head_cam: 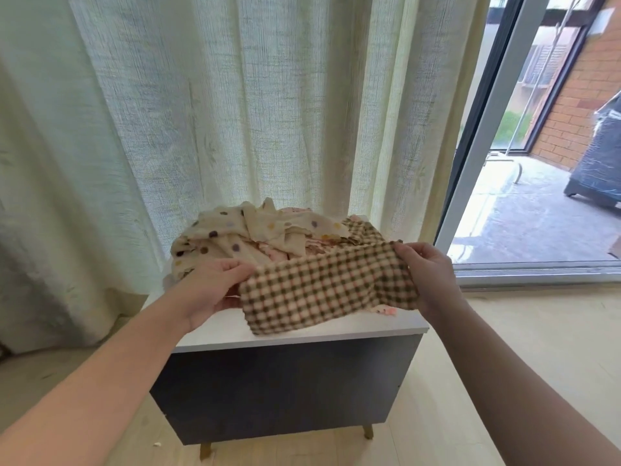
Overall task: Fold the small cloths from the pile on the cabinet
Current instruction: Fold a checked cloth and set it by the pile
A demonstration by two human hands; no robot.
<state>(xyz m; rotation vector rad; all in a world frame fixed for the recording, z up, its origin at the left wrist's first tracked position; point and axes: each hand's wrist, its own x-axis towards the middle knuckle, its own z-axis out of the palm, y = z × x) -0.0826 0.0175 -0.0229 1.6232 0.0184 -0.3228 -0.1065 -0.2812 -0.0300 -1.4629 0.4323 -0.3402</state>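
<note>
Left fingers (235,266): thumb lies on top of the near-left edge of the checked cloth (326,290), the other fingers curled under it, clamped on the fabric. Right fingers (405,252): closed in a pinch on the cloth's upper right corner, thumb toward the camera.

Left hand (215,287) sits lower and nearer the pile; right hand (428,277) is a little higher, out past the cabinet's right edge. Both forearms are bare and reach in from the lower corners.

Checked cloth: brown, cream and pink check, stretched between the two hands and slack in the middle. Its lower left corner sags onto the white top of the cabinet (215,334). Its far end trails back into the pile.

Pile (268,243): heaped on the back half of the cabinet top, just behind the held cloth. A cream cloth with coloured dots (221,238) lies crumpled on top; pink fabric shows beneath it. A small pink cloth (386,310) pokes out under the checked one near the right hand.

Cabinet: white top, dark front, short wooden legs (368,432), standing on a pale wood floor (521,358).

Behind: a sheer pale curtain (235,95) hangs to the floor. To the right, a glass door frame (487,129); outside are wet paving and a brick wall (578,105).
</note>
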